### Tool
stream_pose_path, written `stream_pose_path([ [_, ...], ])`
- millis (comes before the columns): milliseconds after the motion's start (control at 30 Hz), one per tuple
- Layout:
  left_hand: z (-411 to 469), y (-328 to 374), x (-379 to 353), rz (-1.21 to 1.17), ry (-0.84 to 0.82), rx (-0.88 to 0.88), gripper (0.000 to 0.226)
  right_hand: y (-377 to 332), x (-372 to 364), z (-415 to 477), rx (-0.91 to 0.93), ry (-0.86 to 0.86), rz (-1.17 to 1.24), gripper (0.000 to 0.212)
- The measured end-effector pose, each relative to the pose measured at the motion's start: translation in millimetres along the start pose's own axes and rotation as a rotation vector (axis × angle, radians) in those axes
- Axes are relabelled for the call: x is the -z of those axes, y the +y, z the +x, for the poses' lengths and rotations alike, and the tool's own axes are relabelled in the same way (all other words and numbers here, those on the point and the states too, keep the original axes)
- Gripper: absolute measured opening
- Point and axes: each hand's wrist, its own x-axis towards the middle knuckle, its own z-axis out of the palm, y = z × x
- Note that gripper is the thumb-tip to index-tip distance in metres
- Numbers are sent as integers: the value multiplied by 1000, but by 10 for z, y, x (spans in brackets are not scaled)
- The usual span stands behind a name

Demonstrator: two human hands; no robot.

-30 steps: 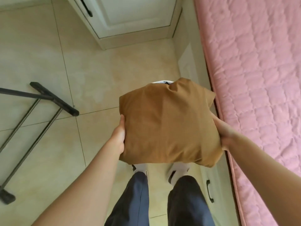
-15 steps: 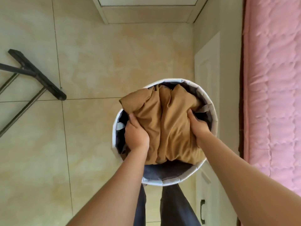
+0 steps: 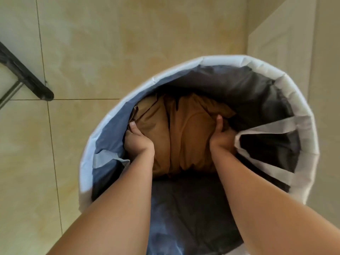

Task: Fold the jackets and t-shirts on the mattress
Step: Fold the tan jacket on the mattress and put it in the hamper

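pale beige floor tiles (image 3: 92,43) with thin dark grout lines fill the background, seen from straight above. at centre stands a round fabric laundry basket with a white rim (image 3: 311,137) and a dark grey-blue lining, its mouth open toward the camera. deep inside it sits a folded brown garment (image 3: 182,138), creased down the middle. two bare forearms reach down into the basket from the bottom edge. the left hand (image 3: 138,141) is closed around the garment's left side, thumb on top, pressed against the lining. the right hand (image 3: 221,136) grips the garment's right side, thumb pointing up over the cloth. a white strap handle (image 3: 265,127) loops inward just beside the right hand. at far left, part of a black metal rack leg (image 3: 27,78) rests on the floor, well apart from the basket.
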Motion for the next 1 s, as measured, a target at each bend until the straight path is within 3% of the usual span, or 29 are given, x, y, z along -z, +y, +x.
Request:
stream_pose_path([
  [67, 108, -81, -140, 18, 5, -10, 58, 119, -222, 135, -21, 2, -20, 102],
  [100, 131, -107, -179, 15, 1, -19, 59, 145, -249, 168, -17, 4, -16, 101],
  [200, 225, -194, -324, 31, -10, -26, 57, 175, -382, 259, 36, 1, -19, 64],
  [300, 87, -245, -379, 97, 10, -110, 44, 203, -444, 207, 79, 6, -53, 49],
  [367, -174, -299, -332, 211, 76, -299, 57, 216, -458, -29, 119, 50, -109, 48],
  [400, -306, -312, -310, 265, 111, -437, 67, 212, -452, -200, 193, 83, -148, 56],
  [467, -479, -319, -286, 424, 101, -787, 71, 181, -419, -517, 541, 94, -241, 71],
  [533, -479, -332, -300, 710, -25, -1084, 64, 184, -387, -579, 901, -74, -491, 79],
  [567, -425, -319, -300, 859, -132, -1131, 65, 149, -353, -503, 990, -218, -655, 85],
  [633, -212, -297, -320, 1173, -328, -1088, 81, 108, -337, -295, 1071, -382, -955, 99],
  [700, 64, -210, -302, 1382, -386, -1049, 113, 63, -377, -76, 1034, -407, -1108, 109],
  [800, 443, -168, -259, 1324, -409, -949, 150, 56, -434, 225, 888, -444, -1208, 132],
  [867, 577, -231, -281, 1301, -428, -930, 157, 146, -462, 380, 891, -444, -1224, 144],
  [1000, 688, -316, -450, 1313, -450, -941, 160, 281, -566, 527, 952, -382, -1208, 146],
])
